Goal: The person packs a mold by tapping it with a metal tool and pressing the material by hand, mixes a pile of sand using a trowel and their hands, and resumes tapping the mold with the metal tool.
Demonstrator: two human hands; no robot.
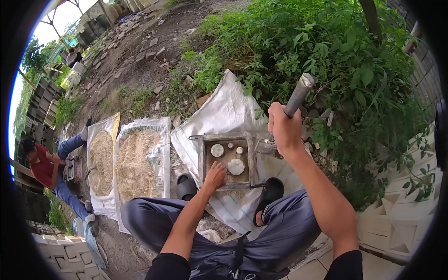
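Observation:
My right hand [284, 128] is wrapped round a thick grey rod [298, 95], whose worn upper end sticks up above my fist. Below that fist, beside the box, is a grey blocky piece [265, 147]; whether it joins the rod I cannot tell. Between my feet lies a rectangular frame [202, 163] filled with brown sand [223, 159]. Two larger pale discs, one upper left [217, 150] and one lower right [236, 166], rest in it with two small round pieces [240, 150]. My left hand [215, 176] reaches over the near side, fingers stretched onto the sand by the bigger disc.
White sacking [224, 112] lies under the frame. Two sacks of pale sand [138, 161] are spread at the left. Beyond them sits a person in a red shirt [42, 163]. Green plants [336, 60] grow at the right, above patterned blocks [396, 224]. Dark sandals [270, 193] flank the frame.

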